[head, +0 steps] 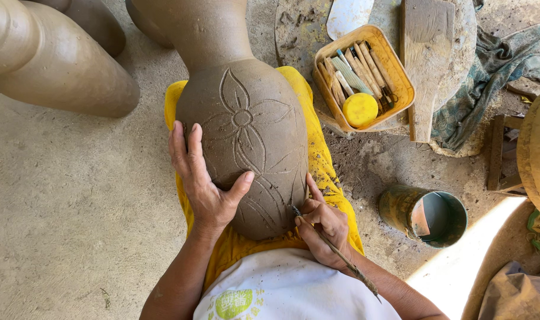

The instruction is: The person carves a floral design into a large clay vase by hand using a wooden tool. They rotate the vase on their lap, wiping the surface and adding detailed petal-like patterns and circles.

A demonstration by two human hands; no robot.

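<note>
vase (246,118) steadied by l hand (201,178); r hand (320,228) carving w/ tool (341,256)

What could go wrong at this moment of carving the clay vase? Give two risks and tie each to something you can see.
1. The vase lies tilted on the lap, steadied only by the left hand; it might roll and spoil a line.
2. The right hand presses a thin tool at the lower edge of the flower carving; a slip could gouge the clay.
</note>
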